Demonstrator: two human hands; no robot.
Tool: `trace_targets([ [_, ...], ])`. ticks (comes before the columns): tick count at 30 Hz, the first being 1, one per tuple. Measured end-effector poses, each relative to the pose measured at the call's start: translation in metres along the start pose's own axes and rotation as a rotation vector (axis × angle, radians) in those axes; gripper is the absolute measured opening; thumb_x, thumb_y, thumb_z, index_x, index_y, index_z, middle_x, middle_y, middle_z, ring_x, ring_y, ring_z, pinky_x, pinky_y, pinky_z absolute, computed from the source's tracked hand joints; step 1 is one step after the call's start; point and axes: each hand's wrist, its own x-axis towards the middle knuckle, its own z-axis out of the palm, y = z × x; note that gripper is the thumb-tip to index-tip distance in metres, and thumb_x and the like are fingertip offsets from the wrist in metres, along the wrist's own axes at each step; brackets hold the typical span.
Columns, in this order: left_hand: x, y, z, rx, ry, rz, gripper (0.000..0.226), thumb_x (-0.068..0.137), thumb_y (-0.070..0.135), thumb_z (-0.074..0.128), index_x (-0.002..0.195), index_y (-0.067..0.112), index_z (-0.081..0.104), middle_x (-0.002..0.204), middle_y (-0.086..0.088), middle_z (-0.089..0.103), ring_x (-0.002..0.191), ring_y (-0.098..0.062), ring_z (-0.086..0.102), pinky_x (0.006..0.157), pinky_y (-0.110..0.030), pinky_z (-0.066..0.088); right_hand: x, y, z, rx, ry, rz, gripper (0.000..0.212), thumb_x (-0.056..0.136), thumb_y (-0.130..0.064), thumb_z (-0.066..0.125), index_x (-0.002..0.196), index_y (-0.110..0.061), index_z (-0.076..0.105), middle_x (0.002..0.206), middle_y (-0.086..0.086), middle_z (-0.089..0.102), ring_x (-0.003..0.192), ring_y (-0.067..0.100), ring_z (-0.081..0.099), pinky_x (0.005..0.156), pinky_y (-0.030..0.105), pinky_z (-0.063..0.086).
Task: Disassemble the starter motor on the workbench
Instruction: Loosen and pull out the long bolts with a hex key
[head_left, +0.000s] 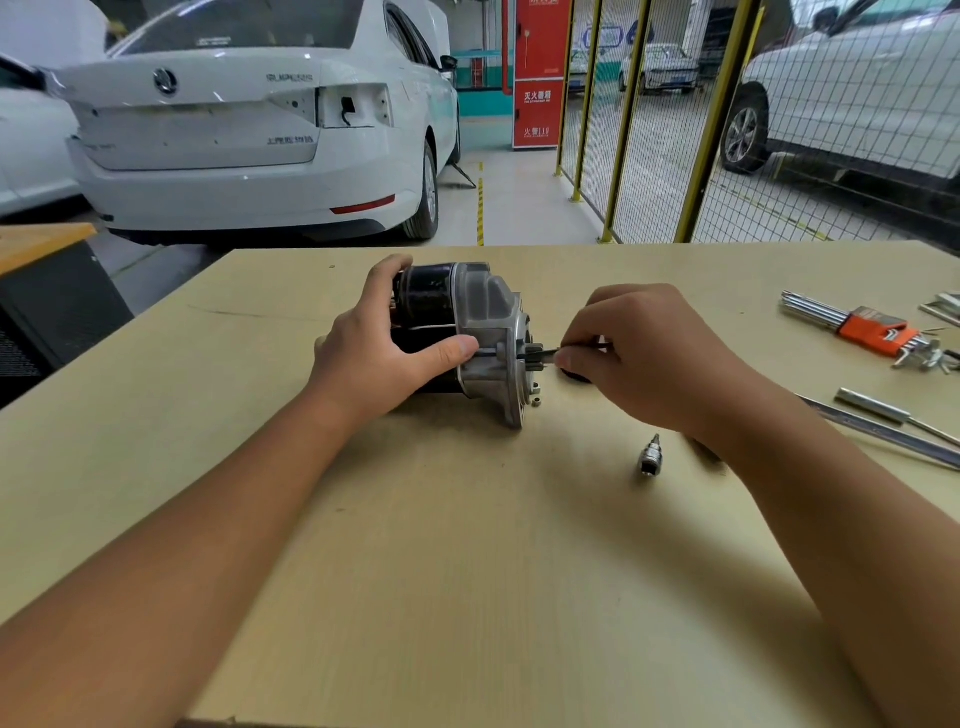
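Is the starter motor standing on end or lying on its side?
On its side: the starter motor lies lengthwise on the workbench, flange end rightward, left hand gripping it.

We see the starter motor (467, 332) lying on its side mid-workbench (467, 571): black cylindrical body, grey cast-aluminium nose housing facing right.

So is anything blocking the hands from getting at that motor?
Nothing visible does. The left hand already grips the starter motor, and the right hand pinches a thin tool against its silver end.
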Motion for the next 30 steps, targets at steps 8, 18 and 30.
trace_targets([
  [8, 0.0, 0.001, -0.001, -0.031, -0.02, -0.007, 0.111, 0.053, 0.086, 0.07, 0.149, 0.048, 0.03, 0.134, 0.013, 0.058, 0.127, -0.024, 0.057, 0.111, -0.056, 0.043, 0.0, 0.008, -0.004, 0.059, 0.046, 0.0, 0.012, 0.089, -0.029, 0.075, 0.088, -0.019, 0.08, 0.08, -0.006, 0.068, 0.071, 0.01, 0.06, 0.07, 0.04, 0.054],
  [18, 0.002, 0.001, 0.002, -0.097, 0.025, -0.017, 0.107, 0.051, 0.086, 0.073, 0.144, 0.047, 0.037, 0.133, 0.015, 0.059, 0.127, -0.02, 0.057, 0.112, -0.055, 0.043, -0.001, 0.006, 0.003, 0.142, -0.032, -0.003, 0.009, 0.091, -0.023, 0.074, 0.09, -0.016, 0.079, 0.078, -0.006, 0.073, 0.073, 0.01, 0.063, 0.07, 0.028, 0.051],
  [30, 0.0, 0.005, 0.004, 0.006, 0.025, -0.037, 0.107, 0.053, 0.093, 0.063, 0.145, 0.05, 0.029, 0.129, 0.02, 0.056, 0.125, -0.023, 0.058, 0.109, -0.058, 0.043, -0.002, 0.015, 0.004, 0.253, 0.002, 0.04, 0.007, 0.089, -0.019, 0.074, 0.091, -0.016, 0.08, 0.081, -0.007, 0.075, 0.077, 0.009, 0.066, 0.072, 0.03, 0.053],
])
